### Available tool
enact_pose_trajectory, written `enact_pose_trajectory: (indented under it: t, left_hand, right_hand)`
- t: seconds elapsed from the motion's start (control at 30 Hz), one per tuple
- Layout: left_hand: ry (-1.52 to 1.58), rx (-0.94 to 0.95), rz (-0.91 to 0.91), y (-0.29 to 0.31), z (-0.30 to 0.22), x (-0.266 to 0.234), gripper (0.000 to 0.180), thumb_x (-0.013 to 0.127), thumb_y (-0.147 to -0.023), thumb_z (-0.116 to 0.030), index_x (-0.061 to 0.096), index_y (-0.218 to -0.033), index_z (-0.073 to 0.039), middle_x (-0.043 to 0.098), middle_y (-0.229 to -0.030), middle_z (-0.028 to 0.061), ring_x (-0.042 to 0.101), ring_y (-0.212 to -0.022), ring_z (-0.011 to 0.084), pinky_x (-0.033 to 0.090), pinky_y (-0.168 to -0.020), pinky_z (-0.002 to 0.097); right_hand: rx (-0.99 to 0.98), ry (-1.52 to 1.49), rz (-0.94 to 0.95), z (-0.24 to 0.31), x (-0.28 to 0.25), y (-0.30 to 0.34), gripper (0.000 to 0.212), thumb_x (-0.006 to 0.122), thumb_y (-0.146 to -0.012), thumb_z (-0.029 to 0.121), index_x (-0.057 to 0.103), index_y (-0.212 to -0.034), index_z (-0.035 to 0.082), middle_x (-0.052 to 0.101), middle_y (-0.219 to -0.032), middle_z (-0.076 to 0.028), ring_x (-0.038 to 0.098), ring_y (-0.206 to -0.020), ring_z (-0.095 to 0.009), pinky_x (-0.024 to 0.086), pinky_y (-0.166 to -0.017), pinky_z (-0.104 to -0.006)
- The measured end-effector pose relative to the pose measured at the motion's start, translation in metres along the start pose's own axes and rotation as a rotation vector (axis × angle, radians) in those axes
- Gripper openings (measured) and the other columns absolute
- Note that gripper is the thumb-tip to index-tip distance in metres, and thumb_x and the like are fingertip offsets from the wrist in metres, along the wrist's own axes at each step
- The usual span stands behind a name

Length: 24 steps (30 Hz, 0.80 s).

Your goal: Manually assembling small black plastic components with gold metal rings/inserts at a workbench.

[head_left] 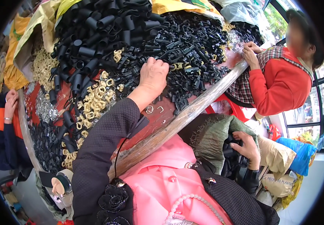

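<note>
My left hand (154, 77) reaches over the table onto the heap of small black plastic pieces (184, 47). Its fingers are curled down and together among the pieces, and their tips are hidden, so what they hold cannot be made out. Off to the right, below the table's wooden edge, my right hand (246, 147) hovers at the mouth of a green woven sack (210, 144). The thumb and fingers there are apart, with nothing visible between them. Black parts (231, 159) lie inside the sack.
Black plastic tubes (89, 52) are heaped at the back left, with gold-coloured metal rings (94, 99) in front. A wooden rail (184, 118) edges the red table. One person in red (282, 86) works at right; another's hand (11, 103) is at left. Filled sacks (278, 153) stand at right.
</note>
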<state>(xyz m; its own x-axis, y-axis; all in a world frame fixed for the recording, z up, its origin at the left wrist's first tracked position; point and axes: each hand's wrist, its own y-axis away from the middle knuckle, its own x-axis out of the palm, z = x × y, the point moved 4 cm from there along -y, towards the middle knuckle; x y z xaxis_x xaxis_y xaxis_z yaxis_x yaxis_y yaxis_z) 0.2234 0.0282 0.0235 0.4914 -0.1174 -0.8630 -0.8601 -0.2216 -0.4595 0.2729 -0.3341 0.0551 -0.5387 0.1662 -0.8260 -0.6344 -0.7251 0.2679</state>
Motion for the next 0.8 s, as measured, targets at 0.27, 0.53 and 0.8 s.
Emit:
enact_pose_trajectory:
  t: [0.27, 0.53, 0.8]
  left_hand:
    - [-0.128, -0.083, 0.051, -0.001, 0.012, 0.017, 0.011, 0.063, -0.063, -0.012, 0.057, -0.071, -0.006, 0.051, -0.082, 0.0070, 0.046, -0.084, 0.0256, 0.041, -0.068, 0.0355]
    - [-0.192, 0.108, 0.162, -0.006, -0.003, 0.018, 0.011, 0.063, -0.064, -0.016, 0.060, -0.067, -0.006, 0.050, -0.083, 0.0049, 0.045, -0.085, 0.0230, 0.039, -0.068, 0.0330]
    - [0.045, 0.053, -0.040, -0.008, -0.008, 0.000, 0.018, 0.065, -0.065, -0.020, 0.057, -0.070, -0.006, 0.051, -0.078, 0.0068, 0.048, -0.084, 0.0241, 0.040, -0.068, 0.0341]
  right_hand:
    - [-0.152, 0.002, 0.029, 0.035, 0.007, -0.042, 0.039, 0.065, -0.067, 0.018, 0.051, -0.099, -0.001, 0.056, -0.085, -0.013, 0.056, -0.080, -0.025, 0.044, -0.069, -0.0318]
    - [-0.211, -0.034, 0.120, 0.063, 0.025, -0.065, 0.039, 0.064, -0.069, 0.021, 0.051, -0.099, 0.001, 0.055, -0.087, -0.012, 0.056, -0.080, -0.024, 0.044, -0.066, -0.0319]
    - [-0.391, -0.013, 0.143, 0.079, 0.047, -0.070, 0.038, 0.062, -0.072, 0.025, 0.051, -0.099, 0.002, 0.054, -0.086, -0.013, 0.055, -0.078, -0.029, 0.044, -0.065, -0.0354]
